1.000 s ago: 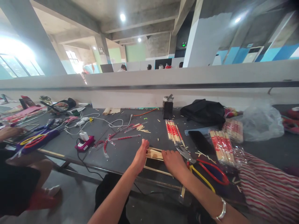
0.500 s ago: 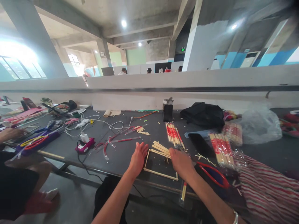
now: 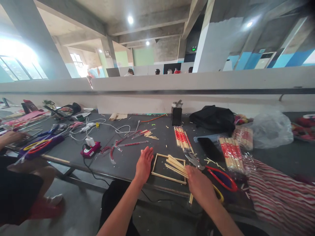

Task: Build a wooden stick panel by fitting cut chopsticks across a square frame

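Note:
A rectangular frame of pale wooden sticks (image 3: 168, 179) lies flat on the dark table near its front edge. My left hand (image 3: 144, 164) is just left of it, palm turned inward, fingers stretched and holding nothing. My right hand (image 3: 199, 180) grips a bundle of loose wooden sticks (image 3: 176, 165), which fans out over the frame's right part. Scissors with red handles (image 3: 222, 178) lie beyond and right of my right hand, their blades pointing to the back left.
Red-wrapped chopsticks (image 3: 181, 138), a black phone (image 3: 209, 148), more packed chopsticks (image 3: 231, 152) and striped cloth (image 3: 270, 186) lie to the right. A magenta power socket (image 3: 90, 149) with cables is at left. Another person's hand (image 3: 12, 137) is at far left.
My right hand has moved right and toward me with the stick bundle, uncovering the frame's far right corner and the scissor blades. My left hand has shifted slightly away from the frame, still open.

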`<control>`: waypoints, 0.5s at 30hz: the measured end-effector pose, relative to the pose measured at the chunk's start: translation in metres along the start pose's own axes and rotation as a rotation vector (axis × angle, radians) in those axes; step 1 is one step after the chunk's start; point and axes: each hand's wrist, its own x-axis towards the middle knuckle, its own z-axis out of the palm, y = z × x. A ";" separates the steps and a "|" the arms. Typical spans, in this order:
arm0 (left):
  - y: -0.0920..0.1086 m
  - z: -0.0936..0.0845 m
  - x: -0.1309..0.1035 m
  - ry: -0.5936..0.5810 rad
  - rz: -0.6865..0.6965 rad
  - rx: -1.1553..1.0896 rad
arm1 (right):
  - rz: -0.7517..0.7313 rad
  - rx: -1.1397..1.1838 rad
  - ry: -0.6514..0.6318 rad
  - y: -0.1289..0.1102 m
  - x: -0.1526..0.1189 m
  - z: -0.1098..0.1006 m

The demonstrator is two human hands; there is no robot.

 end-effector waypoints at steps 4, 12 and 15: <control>-0.002 0.000 0.000 -0.019 0.025 0.050 | 0.035 0.050 0.043 0.005 -0.002 0.008; -0.009 -0.002 0.001 0.001 0.117 0.134 | 0.047 0.000 -0.024 -0.005 0.018 -0.007; -0.009 -0.004 -0.002 0.058 0.196 0.193 | 0.065 -0.002 -0.069 -0.010 0.027 -0.015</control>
